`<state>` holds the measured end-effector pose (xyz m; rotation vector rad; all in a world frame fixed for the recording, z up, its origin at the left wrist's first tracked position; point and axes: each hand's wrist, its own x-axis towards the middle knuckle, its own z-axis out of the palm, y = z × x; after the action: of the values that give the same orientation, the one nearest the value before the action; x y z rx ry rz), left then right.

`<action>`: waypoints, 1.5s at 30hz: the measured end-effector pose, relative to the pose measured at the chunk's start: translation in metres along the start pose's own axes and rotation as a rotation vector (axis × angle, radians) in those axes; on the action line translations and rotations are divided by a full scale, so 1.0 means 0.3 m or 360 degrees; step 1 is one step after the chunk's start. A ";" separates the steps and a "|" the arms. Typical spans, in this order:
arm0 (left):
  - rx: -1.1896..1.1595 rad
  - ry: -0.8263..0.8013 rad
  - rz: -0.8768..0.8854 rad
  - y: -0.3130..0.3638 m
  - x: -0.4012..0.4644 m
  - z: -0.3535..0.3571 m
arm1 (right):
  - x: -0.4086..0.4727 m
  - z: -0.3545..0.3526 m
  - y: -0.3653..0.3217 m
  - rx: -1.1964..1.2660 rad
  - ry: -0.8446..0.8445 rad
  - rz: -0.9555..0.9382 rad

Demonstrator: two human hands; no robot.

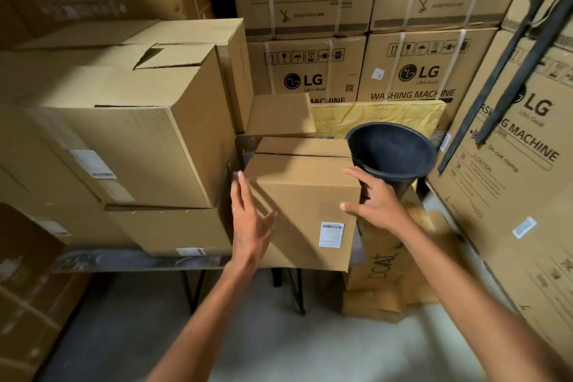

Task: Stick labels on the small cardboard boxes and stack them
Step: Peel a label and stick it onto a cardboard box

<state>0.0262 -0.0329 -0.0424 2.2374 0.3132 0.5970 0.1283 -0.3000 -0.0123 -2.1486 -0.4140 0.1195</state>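
A small cardboard box (pixel 302 195) stands at the right end of a table, with a white barcode label (pixel 331 234) stuck low on its front face. My right hand (pixel 373 200) grips the box's upper right corner, thumb on the front and fingers round the side. My left hand (pixel 249 214) lies flat along the box's left front edge, fingers straight. Left of it, stacked cardboard boxes (pixel 133 133) carry white labels on their fronts.
A black bucket (pixel 392 153) sits just behind and right of the box. Large LG washing-machine cartons (pixel 412 71) wall in the back and right. Another small box (pixel 280 115) lies behind. Brown parcels (pixel 387 270) lean beside the table's metal legs (pixel 195 288).
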 end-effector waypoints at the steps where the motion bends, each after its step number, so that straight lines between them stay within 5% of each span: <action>1: 0.0097 -0.0017 0.0062 -0.006 0.003 0.004 | 0.005 0.012 0.008 -0.0013 0.0002 -0.0002; 8: 0.0445 -0.0321 0.0163 -0.065 0.010 0.042 | 0.030 0.071 0.062 -0.0064 0.0010 0.0092; 23: 0.0799 -0.0298 0.0324 -0.008 0.019 0.083 | -0.082 0.204 0.142 0.0251 0.0295 0.0490; 29: 0.0816 -0.0460 0.0096 0.035 0.060 0.082 | -0.094 0.231 0.115 0.0190 0.0425 0.0448; 45: 0.0823 -0.0228 0.0291 0.266 0.229 -0.009 | -0.060 -0.013 -0.157 -0.0144 0.0881 0.0121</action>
<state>0.0866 -0.0564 0.0406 2.8141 0.2064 0.4839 0.1005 -0.2845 0.0271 -2.1741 -0.0148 -0.4509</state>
